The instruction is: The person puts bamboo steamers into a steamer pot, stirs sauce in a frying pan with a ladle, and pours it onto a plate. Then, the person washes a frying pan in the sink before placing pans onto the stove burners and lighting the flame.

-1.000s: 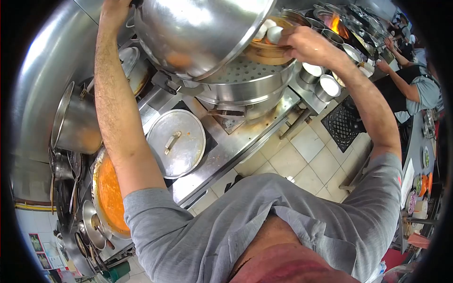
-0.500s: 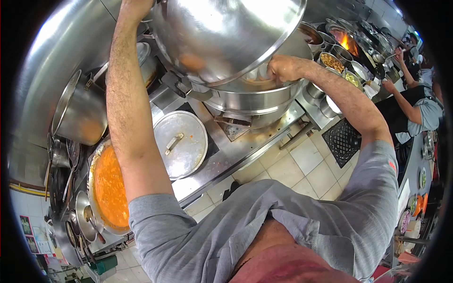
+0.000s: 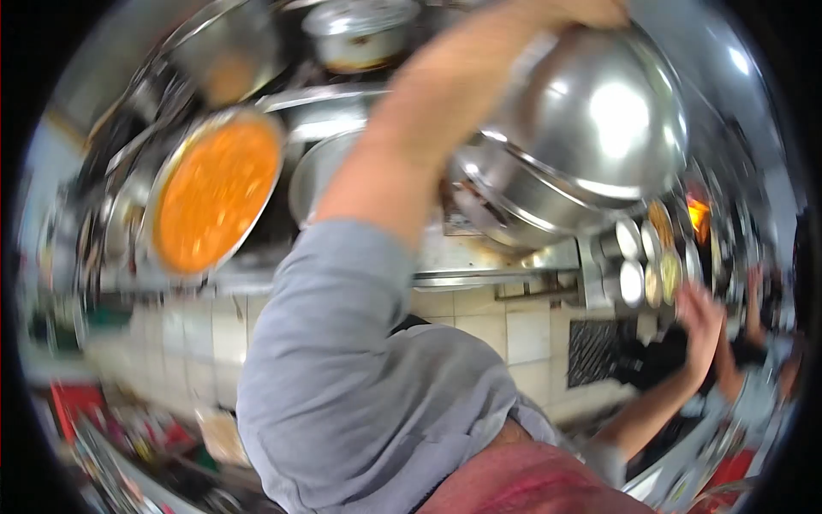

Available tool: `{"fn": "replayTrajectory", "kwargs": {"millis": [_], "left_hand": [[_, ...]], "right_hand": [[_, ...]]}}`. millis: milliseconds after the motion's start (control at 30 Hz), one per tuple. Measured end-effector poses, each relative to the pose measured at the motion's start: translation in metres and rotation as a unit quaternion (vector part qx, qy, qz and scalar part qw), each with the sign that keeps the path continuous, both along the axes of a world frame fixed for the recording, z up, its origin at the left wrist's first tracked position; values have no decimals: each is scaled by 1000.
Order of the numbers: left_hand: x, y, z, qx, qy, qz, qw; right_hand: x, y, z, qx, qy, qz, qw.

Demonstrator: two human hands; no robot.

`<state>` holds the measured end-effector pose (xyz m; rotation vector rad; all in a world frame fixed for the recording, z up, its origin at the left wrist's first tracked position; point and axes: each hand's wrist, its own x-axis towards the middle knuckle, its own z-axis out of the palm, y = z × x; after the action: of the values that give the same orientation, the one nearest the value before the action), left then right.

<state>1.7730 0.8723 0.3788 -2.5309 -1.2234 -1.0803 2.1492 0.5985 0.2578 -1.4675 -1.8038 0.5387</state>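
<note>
A large shiny steel bowl sits upside down like a domed lid over a wide steel pot. My left hand is at the bowl's far edge and appears closed on it; the frame's top edge partly cuts the hand off. The bowl covers the pot's opening, so its contents are hidden. Off to the right, my right hand is raised away from the pot, blurred, with fingers stretched out and nothing visible in it. Small containers of ingredients stand nearest to it.
A wide pan of orange sauce stands on the left. Behind it are a tall steel pot and a lidded pot. A flame burns at the right. Another person's arm is at far right. A black mat lies on the tiles.
The bowl was held tilted up and now lies over the pot. My right hand has left the pot and moved out to the right. The view has turned.
</note>
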Motion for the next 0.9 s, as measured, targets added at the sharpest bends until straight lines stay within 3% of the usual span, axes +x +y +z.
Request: {"fn": "replayTrajectory", "kwargs": {"millis": [67, 167, 267, 367, 433, 533, 567, 600, 767, 867, 900], "left_hand": [[43, 21, -21, -70, 25, 8, 997], [76, 41, -38, -140, 37, 18, 989], [69, 10, -44, -134, 56, 4, 989], [40, -29, -43, -117, 89, -19, 989], [15, -52, -61, -45, 39, -77, 995], [-74, -157, -89, 56, -64, -186, 979], [-113, -216, -91, -8, -82, -168, 982], [-145, -241, -114, 55, -103, -147, 982], [-314, -447, -152, -11, -186, 34, 982], [-386, -548, -166, -42, -226, 94, 969], [-405, -577, -173, -42, -219, 172, 960]], "right_hand": [[-4, -34, -19, -24, -9, 48, 999], [-19, -57, -78, -79, 166, 82, 980], [-52, -60, -132, -165, 237, 67, 955], [-113, -59, -163, -215, 221, 110, 945], [-161, -58, -181, -246, 186, 169, 936], [-241, -59, -192, -241, 41, 276, 930], [-272, -61, -189, -238, 38, 295, 924], [-302, -65, -186, -231, 7, 346, 909], [-460, -96, -191, -197, -31, 521, 830], [-571, -140, -192, -164, 11, 599, 784], [-609, -156, -198, -164, 41, 629, 758]]}}
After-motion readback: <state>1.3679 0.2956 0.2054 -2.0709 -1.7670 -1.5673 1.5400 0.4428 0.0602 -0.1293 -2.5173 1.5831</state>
